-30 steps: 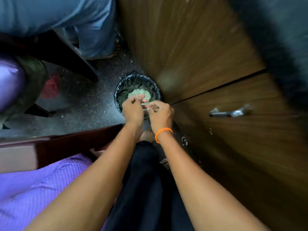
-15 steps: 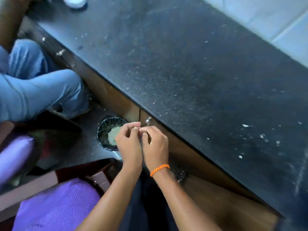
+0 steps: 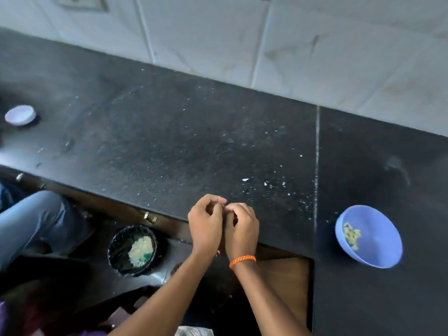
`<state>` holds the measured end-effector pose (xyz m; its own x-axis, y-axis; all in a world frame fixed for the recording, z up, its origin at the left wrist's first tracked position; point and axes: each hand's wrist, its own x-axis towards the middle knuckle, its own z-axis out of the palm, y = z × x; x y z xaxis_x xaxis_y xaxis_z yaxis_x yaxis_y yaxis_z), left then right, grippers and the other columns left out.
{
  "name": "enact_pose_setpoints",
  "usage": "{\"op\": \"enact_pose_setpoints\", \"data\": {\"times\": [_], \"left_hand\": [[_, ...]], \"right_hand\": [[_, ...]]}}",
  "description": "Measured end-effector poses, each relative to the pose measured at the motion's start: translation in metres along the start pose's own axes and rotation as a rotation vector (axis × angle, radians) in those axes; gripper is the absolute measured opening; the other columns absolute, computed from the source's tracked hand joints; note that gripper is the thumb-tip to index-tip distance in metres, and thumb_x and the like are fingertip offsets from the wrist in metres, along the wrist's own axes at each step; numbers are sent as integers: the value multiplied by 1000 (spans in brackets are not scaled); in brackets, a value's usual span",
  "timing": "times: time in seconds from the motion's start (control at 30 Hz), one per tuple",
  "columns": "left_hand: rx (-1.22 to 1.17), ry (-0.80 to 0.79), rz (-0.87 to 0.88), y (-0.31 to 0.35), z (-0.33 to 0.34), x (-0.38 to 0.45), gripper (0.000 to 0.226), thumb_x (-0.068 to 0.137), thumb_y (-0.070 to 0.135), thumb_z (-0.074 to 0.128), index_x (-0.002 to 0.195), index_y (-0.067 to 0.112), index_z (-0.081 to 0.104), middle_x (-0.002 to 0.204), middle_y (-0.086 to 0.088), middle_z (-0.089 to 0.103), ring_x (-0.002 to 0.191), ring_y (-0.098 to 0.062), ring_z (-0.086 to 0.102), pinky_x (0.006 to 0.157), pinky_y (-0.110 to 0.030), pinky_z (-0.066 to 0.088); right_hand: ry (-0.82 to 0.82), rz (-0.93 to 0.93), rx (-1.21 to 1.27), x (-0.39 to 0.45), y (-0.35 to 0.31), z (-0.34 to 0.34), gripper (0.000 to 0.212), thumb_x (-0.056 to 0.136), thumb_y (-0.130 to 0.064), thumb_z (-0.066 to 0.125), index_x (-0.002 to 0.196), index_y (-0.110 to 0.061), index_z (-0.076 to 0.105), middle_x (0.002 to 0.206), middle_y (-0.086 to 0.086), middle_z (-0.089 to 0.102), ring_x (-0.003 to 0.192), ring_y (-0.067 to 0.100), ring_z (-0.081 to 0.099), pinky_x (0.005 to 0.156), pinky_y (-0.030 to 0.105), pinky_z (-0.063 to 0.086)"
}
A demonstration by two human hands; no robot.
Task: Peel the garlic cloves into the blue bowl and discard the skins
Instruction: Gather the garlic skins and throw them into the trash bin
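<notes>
My left hand (image 3: 204, 225) and my right hand (image 3: 242, 229) are pressed together over the front edge of the black counter (image 3: 194, 146), fingers curled and fingertips meeting. Whatever they pinch is hidden between the fingers; I cannot see a garlic clove. The right wrist wears an orange band. The blue bowl (image 3: 378, 253) stands on the counter to the right of my hands, with several pale peeled cloves (image 3: 351, 235) inside. On the floor to the lower left is a black-lined bin (image 3: 121, 246) holding a heap of pale skins (image 3: 141, 249).
A small white lid-like dish (image 3: 20, 114) lies at the counter's far left. White flecks are scattered on the counter near my hands. Another person's jeans-clad leg (image 3: 31, 224) is at the left beside the bin. Wooden cabinet fronts (image 3: 283, 280) run under the counter; tiled wall behind.
The view has swung up from the bin on the floor to the counter. My hands, still joined, have lifted from over the bin to the counter's edge; the blue bowl has come into view.
</notes>
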<state>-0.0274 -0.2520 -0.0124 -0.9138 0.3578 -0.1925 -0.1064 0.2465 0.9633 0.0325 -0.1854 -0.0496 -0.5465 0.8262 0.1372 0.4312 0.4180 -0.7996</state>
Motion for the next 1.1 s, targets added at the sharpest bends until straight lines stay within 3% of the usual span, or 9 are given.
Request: {"op": "enact_pose_setpoints", "data": {"times": [0.17,0.27,0.33,0.4,0.47,0.67,0.77,0.9,1.1], "left_hand": [[271,-160,135,-1,36,17,30,97,4,64,92,30,77,93,16,76,92,-4,70,85,-33,59],[519,-229,333,-5,48,35,34,96,3,64,118,25,77,122,12,72,120,-14,61,100,-31,52],[655,-285,468,-9,56,51,46,93,2,64,135,20,71,139,5,68,137,-22,52,116,-37,45],[767,-350,511,-14,64,62,55,94,4,64,148,17,63,153,0,61,151,-28,43,128,-44,34],[848,-408,521,-19,67,66,59,96,5,62,154,15,57,160,-1,56,158,-30,36,131,-48,28],[842,-564,735,-37,50,50,60,86,6,58,143,22,68,154,9,61,152,-28,47,126,-50,37],[748,-625,799,-41,37,40,67,77,-5,68,138,24,72,142,13,69,143,-26,54,123,-47,41],[661,-551,782,-40,29,42,52,80,-4,60,123,17,78,123,7,77,129,-21,61,112,-39,47],[654,-520,708,-32,25,51,47,84,-2,57,121,18,79,117,12,76,120,-18,61,99,-38,56]], "right_hand": [[64,115,-43,9,14,-46,25,92,8,64,98,-11,78,95,-16,58,97,21,62,86,31,51],[116,160,-92,17,21,-59,27,92,5,62,94,-18,76,94,-18,64,95,13,59,83,29,53],[165,192,-103,28,29,-65,27,92,3,62,92,-22,73,94,-17,67,93,8,56,80,26,52],[198,230,-111,40,38,-69,28,92,2,62,92,-24,73,94,-17,67,92,7,56,79,26,51],[211,265,-130,48,42,-68,29,92,2,61,91,-24,73,94,-17,68,92,7,57,79,25,51],[203,310,-156,49,39,-57,30,89,4,60,88,-24,72,91,-16,68,91,7,56,76,22,48],[208,301,-158,38,40,-47,29,90,5,61,87,-22,72,91,-16,68,92,7,57,77,20,48],[244,306,-162,19,36,-42,30,93,7,63,96,-21,74,98,-16,66,95,4,57,82,7,43],[226,315,-200,-2,33,-39,28,93,6,70,108,-17,77,106,-13,62,99,4,56,93,3,39]]}}
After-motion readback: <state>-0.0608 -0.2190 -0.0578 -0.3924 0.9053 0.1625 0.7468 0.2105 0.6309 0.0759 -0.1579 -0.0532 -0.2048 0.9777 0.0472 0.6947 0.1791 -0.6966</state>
